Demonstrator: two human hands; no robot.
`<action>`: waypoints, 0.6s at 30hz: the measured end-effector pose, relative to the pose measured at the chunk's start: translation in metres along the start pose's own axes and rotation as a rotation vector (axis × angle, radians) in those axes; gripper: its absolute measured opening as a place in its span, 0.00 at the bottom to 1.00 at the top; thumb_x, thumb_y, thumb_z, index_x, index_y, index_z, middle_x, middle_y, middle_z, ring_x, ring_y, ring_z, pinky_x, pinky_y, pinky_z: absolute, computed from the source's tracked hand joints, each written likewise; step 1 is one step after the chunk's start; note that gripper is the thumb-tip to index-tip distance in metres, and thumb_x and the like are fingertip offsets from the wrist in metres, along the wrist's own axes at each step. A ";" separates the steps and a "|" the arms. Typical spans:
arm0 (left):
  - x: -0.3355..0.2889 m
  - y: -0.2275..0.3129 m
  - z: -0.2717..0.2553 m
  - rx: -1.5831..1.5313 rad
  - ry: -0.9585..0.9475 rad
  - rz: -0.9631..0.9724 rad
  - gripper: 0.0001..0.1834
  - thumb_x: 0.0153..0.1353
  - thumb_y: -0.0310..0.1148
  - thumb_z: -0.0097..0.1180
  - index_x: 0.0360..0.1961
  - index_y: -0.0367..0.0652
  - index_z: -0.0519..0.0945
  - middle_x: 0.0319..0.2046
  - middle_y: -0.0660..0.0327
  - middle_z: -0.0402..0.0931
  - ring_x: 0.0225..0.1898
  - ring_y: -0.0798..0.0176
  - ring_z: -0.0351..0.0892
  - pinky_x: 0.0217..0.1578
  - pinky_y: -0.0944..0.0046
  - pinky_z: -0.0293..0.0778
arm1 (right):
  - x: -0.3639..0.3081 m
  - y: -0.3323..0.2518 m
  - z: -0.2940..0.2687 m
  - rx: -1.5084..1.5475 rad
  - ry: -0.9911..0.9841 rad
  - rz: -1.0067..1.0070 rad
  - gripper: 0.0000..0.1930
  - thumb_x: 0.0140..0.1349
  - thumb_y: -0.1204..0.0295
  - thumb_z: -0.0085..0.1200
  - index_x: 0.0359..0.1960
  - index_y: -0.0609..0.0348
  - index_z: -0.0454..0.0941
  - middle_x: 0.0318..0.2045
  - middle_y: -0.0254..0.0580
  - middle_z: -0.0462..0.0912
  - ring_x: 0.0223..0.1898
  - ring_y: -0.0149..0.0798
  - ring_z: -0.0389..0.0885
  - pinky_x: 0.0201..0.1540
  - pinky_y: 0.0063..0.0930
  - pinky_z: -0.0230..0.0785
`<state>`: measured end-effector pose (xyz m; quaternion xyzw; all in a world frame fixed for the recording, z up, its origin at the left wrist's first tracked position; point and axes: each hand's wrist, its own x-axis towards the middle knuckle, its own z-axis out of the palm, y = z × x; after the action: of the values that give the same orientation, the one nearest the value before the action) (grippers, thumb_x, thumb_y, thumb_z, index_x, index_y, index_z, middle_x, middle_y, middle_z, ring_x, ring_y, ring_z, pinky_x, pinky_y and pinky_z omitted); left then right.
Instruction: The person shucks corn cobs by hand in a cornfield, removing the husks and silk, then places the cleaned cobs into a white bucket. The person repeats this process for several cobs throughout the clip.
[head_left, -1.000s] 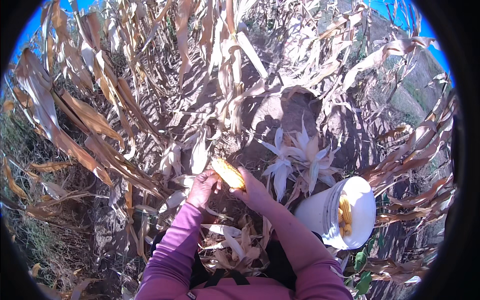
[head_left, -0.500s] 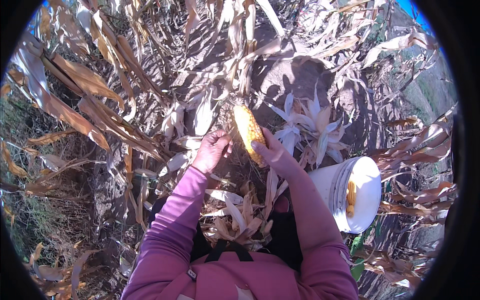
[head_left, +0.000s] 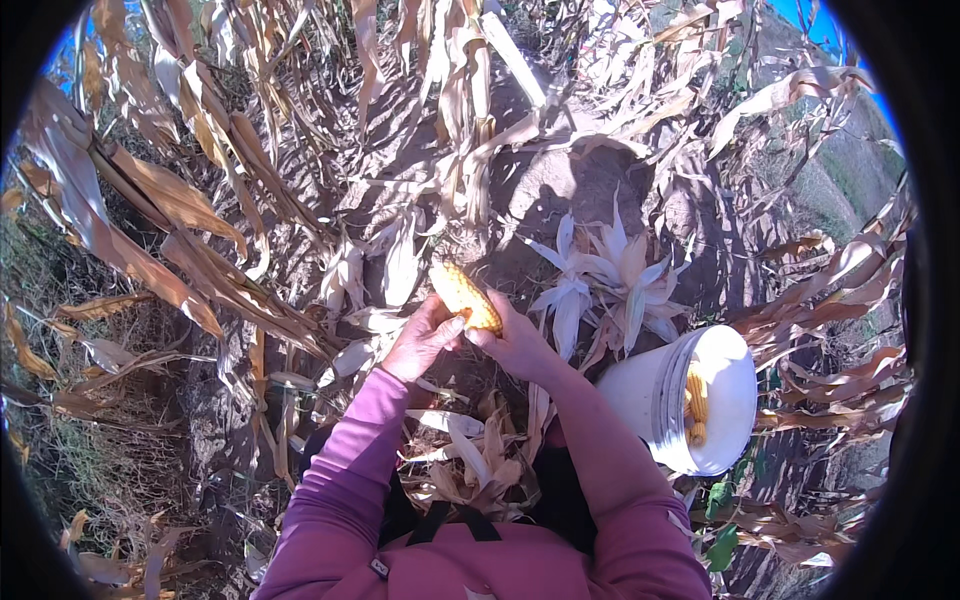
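Observation:
A husked yellow corn cob is held out in front of me, tilted with its far end to the left. My right hand is closed round the near right end of the cob. On its left side, my left hand pinches at the cob with thumb and fingers, which partly hide its near end. To the right stands a white bucket, tipped toward the right in view, with several yellow cobs inside.
Dry peeled husks lie on the soil beyond the bucket. More loose husks are heaped close to my body. Dry corn stalks lean in on the left, and others stand on the right.
The cob has come left and turned, its far end pointing more leftward. My left hand, apart from it before, now touches it. My right hand has moved left with the cob.

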<state>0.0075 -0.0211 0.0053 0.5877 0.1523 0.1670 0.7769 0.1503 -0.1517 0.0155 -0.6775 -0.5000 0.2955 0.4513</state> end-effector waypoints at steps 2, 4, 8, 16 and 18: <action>0.001 -0.008 -0.006 0.020 0.000 -0.064 0.21 0.64 0.40 0.54 0.53 0.40 0.68 0.37 0.65 0.73 0.29 0.75 0.69 0.31 0.74 0.68 | -0.002 0.000 0.003 -0.139 0.024 -0.057 0.36 0.60 0.60 0.53 0.62 0.71 0.52 0.48 0.64 0.73 0.51 0.53 0.73 0.52 0.37 0.64; 0.001 -0.014 -0.010 0.074 0.014 -0.121 0.16 0.65 0.40 0.53 0.47 0.41 0.71 0.31 0.67 0.74 0.25 0.75 0.69 0.29 0.75 0.67 | -0.005 0.001 0.006 -0.144 0.034 -0.064 0.37 0.59 0.60 0.54 0.62 0.72 0.52 0.49 0.68 0.71 0.53 0.58 0.72 0.54 0.39 0.64; -0.003 -0.025 -0.013 0.161 0.038 -0.199 0.21 0.64 0.52 0.49 0.36 0.42 0.75 0.23 0.66 0.74 0.23 0.73 0.72 0.27 0.73 0.68 | -0.008 -0.006 0.000 -0.133 0.019 -0.033 0.35 0.57 0.62 0.55 0.61 0.71 0.55 0.48 0.64 0.73 0.51 0.56 0.74 0.52 0.40 0.65; -0.006 -0.018 0.024 -0.122 0.204 -0.141 0.16 0.64 0.47 0.52 0.28 0.47 0.75 0.17 0.69 0.71 0.16 0.74 0.67 0.17 0.76 0.63 | -0.009 -0.008 -0.015 -0.123 0.007 0.004 0.36 0.58 0.59 0.53 0.62 0.68 0.54 0.53 0.62 0.70 0.54 0.55 0.71 0.56 0.40 0.63; -0.004 -0.018 0.029 -0.084 0.267 -0.108 0.16 0.65 0.46 0.51 0.26 0.47 0.74 0.17 0.69 0.71 0.16 0.75 0.66 0.18 0.76 0.61 | -0.010 -0.006 -0.018 -0.149 -0.003 0.021 0.37 0.58 0.59 0.53 0.63 0.67 0.54 0.55 0.61 0.69 0.56 0.55 0.70 0.57 0.38 0.62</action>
<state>0.0182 -0.0525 -0.0039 0.5184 0.2787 0.2078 0.7813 0.1597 -0.1660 0.0282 -0.7139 -0.5142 0.2630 0.3960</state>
